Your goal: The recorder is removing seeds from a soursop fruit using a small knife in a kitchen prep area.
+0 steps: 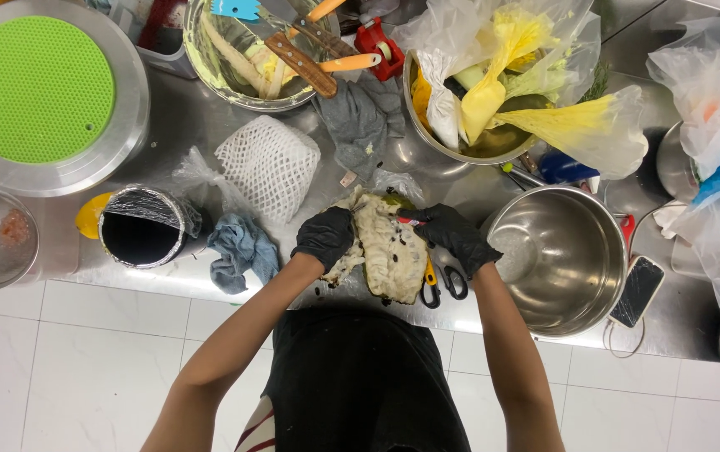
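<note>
Pale soft fruit half (386, 243) with dark seeds sits at the near table (167, 272) edge – looks wet, mushy, slippery, so support the rind. Left hand (325, 238) grip clenched on its left side, right hand (456, 236) grasping a red-handled tool (410, 220); steel pot (556, 259) beyond

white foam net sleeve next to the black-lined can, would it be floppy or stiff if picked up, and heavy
The white foam net sleeve would probably feel very light: it is open mesh and looks empty. It likely flexes and squashes easily rather than holding rigid, since it lies slumped on the steel counter. Flat-lying, it seems unlikely to roll.
</note>
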